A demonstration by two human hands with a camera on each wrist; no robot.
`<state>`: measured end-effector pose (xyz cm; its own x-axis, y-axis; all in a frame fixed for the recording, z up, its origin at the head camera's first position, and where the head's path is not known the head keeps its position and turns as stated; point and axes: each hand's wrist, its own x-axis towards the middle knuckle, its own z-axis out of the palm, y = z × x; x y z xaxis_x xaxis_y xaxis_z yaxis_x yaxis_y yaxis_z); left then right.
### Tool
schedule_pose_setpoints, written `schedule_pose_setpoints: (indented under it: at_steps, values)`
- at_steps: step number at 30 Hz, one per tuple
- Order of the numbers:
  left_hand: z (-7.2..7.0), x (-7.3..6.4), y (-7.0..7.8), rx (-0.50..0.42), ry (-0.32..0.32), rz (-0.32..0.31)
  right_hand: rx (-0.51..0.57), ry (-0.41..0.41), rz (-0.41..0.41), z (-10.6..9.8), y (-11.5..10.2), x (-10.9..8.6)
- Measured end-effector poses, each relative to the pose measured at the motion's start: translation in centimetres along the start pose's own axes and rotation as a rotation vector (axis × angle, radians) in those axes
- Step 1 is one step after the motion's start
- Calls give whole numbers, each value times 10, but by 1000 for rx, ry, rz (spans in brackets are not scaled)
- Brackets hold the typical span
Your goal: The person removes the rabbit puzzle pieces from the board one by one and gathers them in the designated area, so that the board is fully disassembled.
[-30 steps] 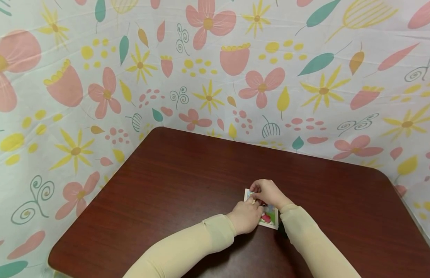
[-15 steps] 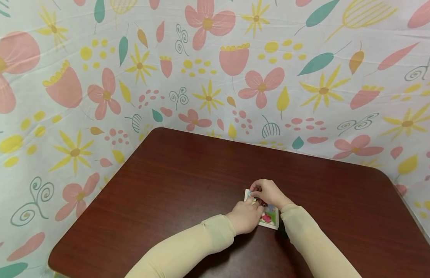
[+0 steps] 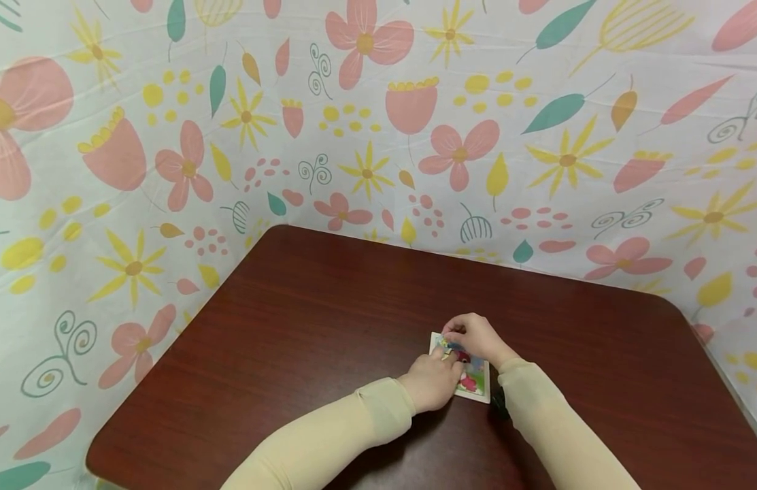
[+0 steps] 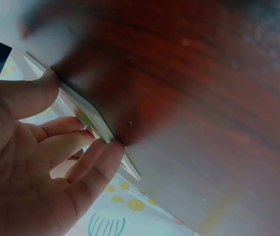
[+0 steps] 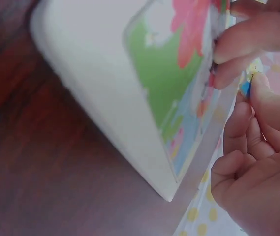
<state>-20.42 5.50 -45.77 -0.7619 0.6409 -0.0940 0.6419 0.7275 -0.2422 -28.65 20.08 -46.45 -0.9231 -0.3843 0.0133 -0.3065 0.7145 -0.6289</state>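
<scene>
A small picture jigsaw puzzle [image 5: 100, 103] with a white border lies flat on the table; pink, green and blue show in its picture. My left hand [image 3: 433, 381] rests on its left side: in the left wrist view the thumb and one finger touch the edge, while other fingers reach over the picture. Over the puzzle's far part, my right hand [image 3: 479, 338] pinches a small blue and yellow puzzle piece [image 5: 246, 88] between thumb and fingers. The piece is mostly covered by the fingertips, and whether it touches the board I cannot tell.
The dark reddish-brown table [image 3: 292, 327] has rounded corners. Behind it and to its left hangs a white cloth [image 3: 378, 136] printed with flowers and leaves. A small black object [image 3: 499, 404] shows beneath the right wrist.
My right hand has shifted slightly up and to the right, its forearm too, and more of the picture shows between the hands. The left hand has stayed in place.
</scene>
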Motion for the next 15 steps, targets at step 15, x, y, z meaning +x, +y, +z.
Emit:
schedule_pose_setpoints:
  at_steps: [15]
  values:
    - [4,0,1,-9,50,-13,-28,-9,24,-23,4,-9]
